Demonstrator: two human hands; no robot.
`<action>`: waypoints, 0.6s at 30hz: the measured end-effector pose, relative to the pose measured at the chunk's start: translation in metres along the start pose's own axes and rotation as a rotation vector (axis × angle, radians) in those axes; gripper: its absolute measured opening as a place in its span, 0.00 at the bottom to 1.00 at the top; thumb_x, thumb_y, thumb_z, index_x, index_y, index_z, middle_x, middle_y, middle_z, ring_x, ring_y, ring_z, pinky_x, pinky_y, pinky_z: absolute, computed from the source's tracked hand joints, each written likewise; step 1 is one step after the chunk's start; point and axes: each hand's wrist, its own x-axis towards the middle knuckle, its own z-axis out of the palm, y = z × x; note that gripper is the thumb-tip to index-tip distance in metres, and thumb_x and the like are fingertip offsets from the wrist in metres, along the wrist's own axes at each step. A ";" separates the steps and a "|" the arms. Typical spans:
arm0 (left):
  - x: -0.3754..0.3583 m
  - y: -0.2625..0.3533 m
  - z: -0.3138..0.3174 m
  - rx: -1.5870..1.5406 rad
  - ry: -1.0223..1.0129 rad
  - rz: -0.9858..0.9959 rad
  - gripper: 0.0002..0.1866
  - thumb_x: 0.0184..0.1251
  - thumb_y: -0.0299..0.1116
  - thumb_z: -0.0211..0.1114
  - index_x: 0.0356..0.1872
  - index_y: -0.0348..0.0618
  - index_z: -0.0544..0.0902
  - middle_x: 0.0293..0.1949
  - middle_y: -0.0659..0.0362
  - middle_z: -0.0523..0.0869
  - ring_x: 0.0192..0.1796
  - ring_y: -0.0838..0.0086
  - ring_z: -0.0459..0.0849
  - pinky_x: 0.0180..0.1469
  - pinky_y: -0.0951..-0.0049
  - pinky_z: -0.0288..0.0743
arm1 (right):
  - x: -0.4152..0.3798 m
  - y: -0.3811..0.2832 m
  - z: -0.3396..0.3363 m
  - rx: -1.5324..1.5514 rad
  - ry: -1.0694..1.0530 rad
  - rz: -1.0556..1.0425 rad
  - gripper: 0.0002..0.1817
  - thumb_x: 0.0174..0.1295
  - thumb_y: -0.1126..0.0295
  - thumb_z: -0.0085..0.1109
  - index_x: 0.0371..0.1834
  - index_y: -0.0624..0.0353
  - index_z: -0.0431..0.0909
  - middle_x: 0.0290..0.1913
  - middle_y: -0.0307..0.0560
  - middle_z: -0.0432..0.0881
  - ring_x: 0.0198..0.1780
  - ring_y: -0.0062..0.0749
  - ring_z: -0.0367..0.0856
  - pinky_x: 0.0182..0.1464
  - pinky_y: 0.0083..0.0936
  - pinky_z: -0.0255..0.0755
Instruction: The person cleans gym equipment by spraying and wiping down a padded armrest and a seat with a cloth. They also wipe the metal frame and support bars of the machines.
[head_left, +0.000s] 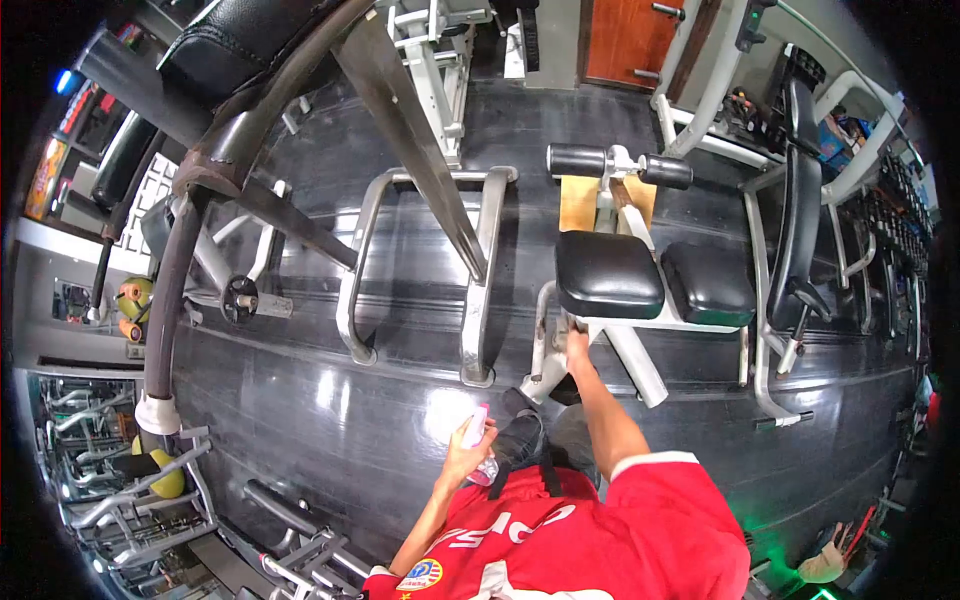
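My left hand (464, 455) is closed around a spray bottle (484, 470) with a pink and white top and a clear lower part, held low in front of my body. My right hand (577, 348) reaches forward to the frame of a gym bench (634, 362), just under the near edge of its black seat pad (608, 274). Its fingers look curled there, partly hidden by the pad, and I cannot tell what they hold. A second black pad (708, 284) sits to the right on the same bench.
A steel machine frame (479, 330) stands on the dark floor to the left, its thick post (165, 330) rising close by. Behind the seat are black foam rollers (577, 160) and a wooden plate (577, 200). On the right stands another bench with a tall black backrest (797, 220).
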 end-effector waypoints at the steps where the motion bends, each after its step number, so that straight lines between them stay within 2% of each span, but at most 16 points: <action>1: -0.002 -0.002 -0.002 -0.011 0.008 -0.002 0.10 0.61 0.27 0.63 0.42 0.35 0.77 0.27 0.60 0.81 0.20 0.80 0.79 0.22 0.78 0.72 | 0.019 0.002 0.016 -0.121 0.020 -0.102 0.19 0.66 0.61 0.47 0.56 0.58 0.69 0.47 0.48 0.77 0.48 0.29 0.73 0.45 0.29 0.69; 2: -0.005 -0.004 -0.005 -0.020 0.016 -0.003 0.10 0.60 0.26 0.63 0.42 0.35 0.77 0.28 0.60 0.81 0.20 0.78 0.81 0.22 0.77 0.73 | 0.042 0.017 0.032 -0.240 0.039 -0.205 0.19 0.66 0.61 0.46 0.57 0.58 0.68 0.50 0.49 0.77 0.52 0.31 0.73 0.48 0.29 0.69; 3: -0.007 -0.005 -0.008 -0.015 0.023 -0.005 0.10 0.60 0.26 0.63 0.42 0.35 0.77 0.28 0.60 0.81 0.20 0.78 0.81 0.22 0.77 0.73 | 0.057 0.033 0.046 -0.413 0.152 -0.282 0.20 0.65 0.62 0.47 0.58 0.59 0.69 0.52 0.52 0.76 0.55 0.36 0.73 0.51 0.29 0.67; 4: -0.009 -0.007 -0.010 -0.002 0.032 -0.006 0.10 0.60 0.26 0.63 0.42 0.35 0.77 0.28 0.59 0.81 0.20 0.79 0.81 0.22 0.77 0.73 | 0.038 0.022 0.062 -0.588 0.269 -0.359 0.21 0.64 0.63 0.48 0.59 0.59 0.69 0.55 0.54 0.75 0.57 0.40 0.72 0.55 0.29 0.66; 5: -0.011 -0.010 -0.011 0.009 0.036 -0.007 0.10 0.60 0.26 0.63 0.42 0.35 0.77 0.28 0.59 0.81 0.20 0.79 0.80 0.21 0.78 0.72 | 0.011 0.014 0.053 -0.716 0.186 -0.549 0.24 0.60 0.72 0.50 0.62 0.60 0.67 0.57 0.60 0.73 0.60 0.49 0.69 0.59 0.31 0.64; 6: -0.013 -0.012 -0.013 0.011 0.031 -0.006 0.10 0.60 0.26 0.63 0.42 0.35 0.77 0.28 0.59 0.81 0.20 0.79 0.80 0.21 0.78 0.72 | -0.015 0.002 0.048 -0.714 0.191 -0.549 0.24 0.60 0.72 0.50 0.62 0.60 0.67 0.57 0.60 0.73 0.60 0.49 0.69 0.59 0.31 0.64; 8: -0.013 -0.015 -0.013 0.024 0.048 0.009 0.10 0.60 0.26 0.63 0.42 0.35 0.77 0.28 0.59 0.81 0.20 0.79 0.80 0.21 0.78 0.72 | -0.048 0.000 0.033 -0.750 -0.101 -0.696 0.29 0.52 0.79 0.50 0.62 0.53 0.68 0.59 0.62 0.71 0.59 0.54 0.70 0.59 0.36 0.66; 10: -0.012 -0.017 -0.011 -0.002 0.037 -0.016 0.11 0.61 0.27 0.63 0.43 0.35 0.77 0.28 0.60 0.81 0.19 0.80 0.79 0.20 0.79 0.71 | -0.068 0.027 0.012 -0.810 -0.123 -0.990 0.34 0.49 0.85 0.49 0.63 0.49 0.67 0.61 0.60 0.69 0.58 0.55 0.71 0.58 0.38 0.67; 12: -0.005 -0.017 -0.007 -0.025 0.020 -0.034 0.11 0.62 0.28 0.63 0.43 0.36 0.77 0.28 0.61 0.81 0.19 0.81 0.78 0.20 0.80 0.70 | -0.109 0.034 -0.006 -0.901 -0.187 -0.916 0.33 0.48 0.83 0.51 0.62 0.49 0.68 0.62 0.61 0.67 0.58 0.56 0.70 0.58 0.39 0.67; 14: 0.000 -0.017 -0.004 -0.037 0.018 0.008 0.11 0.62 0.28 0.63 0.43 0.37 0.77 0.27 0.61 0.81 0.19 0.81 0.78 0.20 0.80 0.69 | -0.137 0.033 -0.021 -1.025 -0.305 -0.672 0.32 0.46 0.82 0.53 0.61 0.56 0.69 0.57 0.61 0.73 0.57 0.59 0.72 0.61 0.37 0.65; 15: 0.002 -0.015 -0.001 -0.044 0.020 0.009 0.11 0.62 0.28 0.63 0.43 0.37 0.77 0.27 0.61 0.81 0.19 0.81 0.78 0.20 0.80 0.69 | -0.135 0.027 -0.027 -1.032 -0.307 -0.674 0.32 0.46 0.82 0.53 0.61 0.56 0.69 0.57 0.61 0.73 0.57 0.59 0.72 0.61 0.37 0.65; 17: 0.004 -0.008 0.000 -0.042 0.021 -0.002 0.10 0.62 0.28 0.63 0.43 0.37 0.77 0.27 0.62 0.80 0.19 0.81 0.78 0.20 0.81 0.69 | -0.129 0.016 -0.041 -0.998 -0.515 -0.422 0.29 0.50 0.76 0.55 0.61 0.57 0.68 0.56 0.62 0.74 0.57 0.57 0.72 0.58 0.37 0.67; 18: 0.003 -0.007 0.000 -0.043 0.023 -0.002 0.10 0.62 0.28 0.63 0.43 0.37 0.77 0.27 0.62 0.80 0.19 0.81 0.78 0.20 0.81 0.69 | -0.123 0.009 -0.041 -0.998 -0.518 -0.423 0.29 0.50 0.76 0.55 0.61 0.57 0.68 0.56 0.62 0.74 0.57 0.57 0.72 0.58 0.37 0.67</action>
